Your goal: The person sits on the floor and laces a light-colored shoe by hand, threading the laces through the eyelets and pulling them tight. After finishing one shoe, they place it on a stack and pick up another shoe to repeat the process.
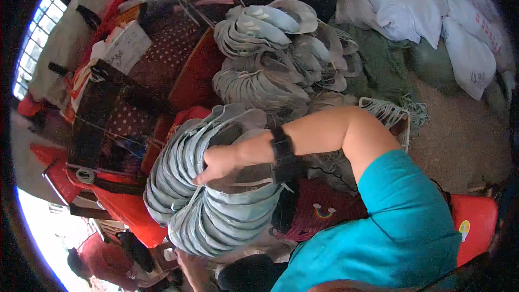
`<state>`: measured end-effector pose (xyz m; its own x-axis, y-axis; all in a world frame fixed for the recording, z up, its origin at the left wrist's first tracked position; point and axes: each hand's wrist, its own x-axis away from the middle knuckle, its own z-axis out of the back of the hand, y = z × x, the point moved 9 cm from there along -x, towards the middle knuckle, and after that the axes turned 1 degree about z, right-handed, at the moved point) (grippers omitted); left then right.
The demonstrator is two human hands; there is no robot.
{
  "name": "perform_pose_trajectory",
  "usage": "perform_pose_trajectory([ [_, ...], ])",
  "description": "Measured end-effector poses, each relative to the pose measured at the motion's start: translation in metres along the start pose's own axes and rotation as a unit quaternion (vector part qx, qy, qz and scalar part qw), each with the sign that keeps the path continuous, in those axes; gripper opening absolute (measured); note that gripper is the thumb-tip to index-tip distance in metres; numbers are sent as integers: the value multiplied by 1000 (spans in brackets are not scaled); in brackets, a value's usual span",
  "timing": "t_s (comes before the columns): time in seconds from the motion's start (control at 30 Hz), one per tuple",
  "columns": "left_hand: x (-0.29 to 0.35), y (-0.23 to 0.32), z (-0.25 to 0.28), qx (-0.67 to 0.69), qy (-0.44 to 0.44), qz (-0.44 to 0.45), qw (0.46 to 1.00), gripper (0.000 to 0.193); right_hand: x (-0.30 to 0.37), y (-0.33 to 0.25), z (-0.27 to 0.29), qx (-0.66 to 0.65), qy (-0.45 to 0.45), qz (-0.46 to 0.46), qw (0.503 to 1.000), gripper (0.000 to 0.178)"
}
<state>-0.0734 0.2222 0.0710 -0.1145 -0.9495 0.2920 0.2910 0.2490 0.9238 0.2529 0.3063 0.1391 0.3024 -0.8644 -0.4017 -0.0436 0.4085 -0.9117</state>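
Note:
A fanned bundle of curved, pale grey-blue pieces, which look like shoe uppers (pixel 238 216), is in front of me, tied at its middle with a light cord. My right hand (pixel 221 162) reaches in from the right and grips the bundle by its inner edges, thumb near the cord. A black band (pixel 282 154) circles that wrist. Below the bundle, part of my left hand (pixel 189 265) shows near the lower edge; its fingers are hidden, so I cannot tell whether they hold the bundle.
More bundles of the same pieces (pixel 259 75) are piled beyond. White sacks (pixel 405 5) lie at the far right, by a green net-like heap (pixel 381 65). Pale cords (pixel 386 109) hang nearby. A dark wooden frame (pixel 89 124) stands left; a red stool (pixel 473 227) is at right.

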Motion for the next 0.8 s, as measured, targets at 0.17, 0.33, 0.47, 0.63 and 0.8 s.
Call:
perform_pose_trajectory([
  [0.17, 16, 8, -58, 373, -168, -17, 912, 70, -5, 36, -14, 138, -56, -171, 974, 40],
  [0.33, 26, 9, -48, 319, -71, -44, 944, 67, 10, -26, 8, 149, 122, 64, 979, 41],
  [0.47, 25, 50, -56, 289, -67, -81, 952, 67, 30, -61, 47, 118, 185, 20, 975, 29],
  [0.63, -5, 177, -85, 362, -167, -266, 878, 81, 44, -131, 157, 79, 308, 74, 945, 43],
  [0.8, -1, 243, -123, 221, -226, -343, 885, 91, -1, -215, 308, 338, 438, 182, 813, 36],
])
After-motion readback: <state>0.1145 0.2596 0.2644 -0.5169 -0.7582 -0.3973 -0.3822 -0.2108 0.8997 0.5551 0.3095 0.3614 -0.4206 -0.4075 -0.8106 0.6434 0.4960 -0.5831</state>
